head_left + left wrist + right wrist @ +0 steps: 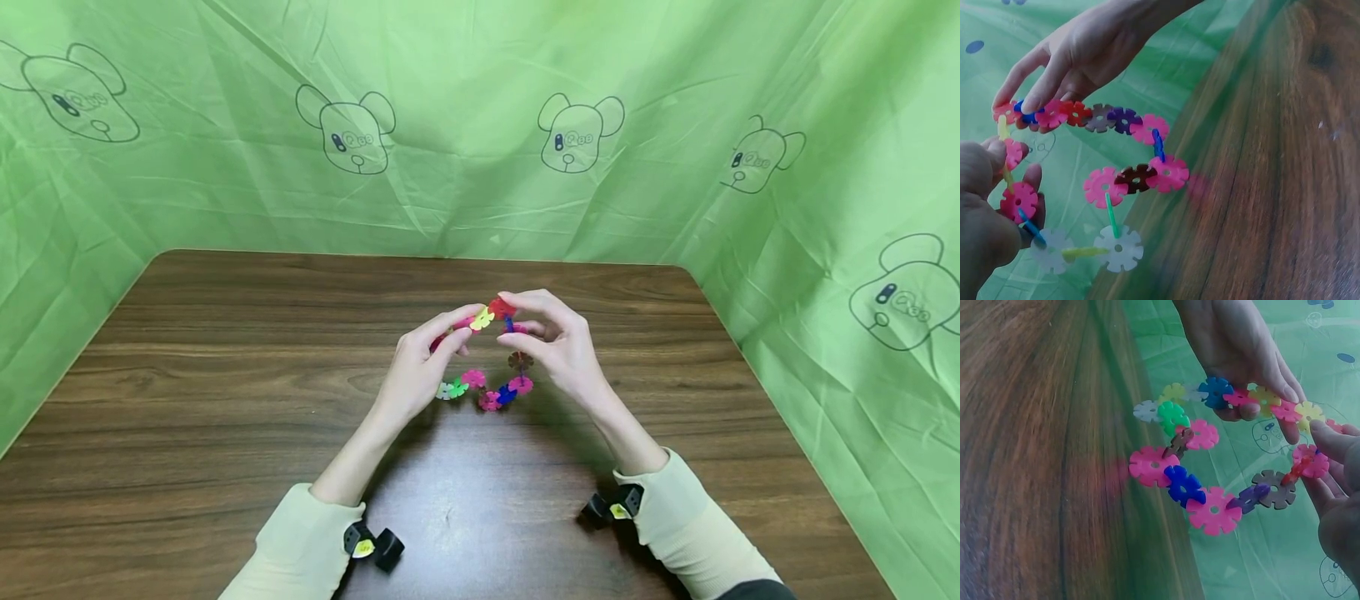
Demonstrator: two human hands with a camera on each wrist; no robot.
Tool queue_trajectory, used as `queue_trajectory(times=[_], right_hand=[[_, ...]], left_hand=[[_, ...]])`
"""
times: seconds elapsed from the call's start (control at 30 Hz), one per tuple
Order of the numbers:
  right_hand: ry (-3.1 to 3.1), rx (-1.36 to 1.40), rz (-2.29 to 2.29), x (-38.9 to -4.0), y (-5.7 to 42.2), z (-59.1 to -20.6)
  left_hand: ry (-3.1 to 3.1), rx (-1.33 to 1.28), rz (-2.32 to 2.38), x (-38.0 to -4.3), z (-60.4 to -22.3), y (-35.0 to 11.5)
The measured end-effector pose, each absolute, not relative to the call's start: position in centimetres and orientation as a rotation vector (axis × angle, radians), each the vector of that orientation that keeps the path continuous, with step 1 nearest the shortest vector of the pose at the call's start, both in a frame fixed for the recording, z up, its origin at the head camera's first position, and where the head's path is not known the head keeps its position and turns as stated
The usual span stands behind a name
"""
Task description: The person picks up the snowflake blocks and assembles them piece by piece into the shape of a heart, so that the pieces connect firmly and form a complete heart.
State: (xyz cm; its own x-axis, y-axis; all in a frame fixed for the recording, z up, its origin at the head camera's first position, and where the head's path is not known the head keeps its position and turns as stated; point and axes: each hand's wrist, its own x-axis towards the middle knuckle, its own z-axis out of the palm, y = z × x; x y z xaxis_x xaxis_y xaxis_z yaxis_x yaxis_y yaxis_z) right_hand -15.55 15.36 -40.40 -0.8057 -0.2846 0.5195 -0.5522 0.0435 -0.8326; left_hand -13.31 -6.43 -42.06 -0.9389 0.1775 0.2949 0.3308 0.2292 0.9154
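Slotted plastic flower discs are linked edge to edge into a ring-shaped chain, held up over the table. My left hand pinches its upper left part, around pink discs. At the upper right, the thumb and fingers of my right hand grip it by a red-pink disc and a blue one. Between the two hands shows a yellow disc. Below them hangs the rest of the loop, with pink, brown, purple, grey, green and whitish discs, among them a clear white disc. Fingers hide some discs.
Beneath the hands is a brown wood-grain table. A green cloth with printed bear heads hangs behind it and on both sides. Each sleeve cuff carries a black wrist camera.
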Motion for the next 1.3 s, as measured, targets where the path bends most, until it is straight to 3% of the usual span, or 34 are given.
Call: queue_trajectory(times=[1.3], right_hand=[[-2.763,0.715,1.53,-17.0,16.7,-41.5]], left_hand=[[-2.236,-0.276,-2.057,-14.0,-41.8,-7.7]])
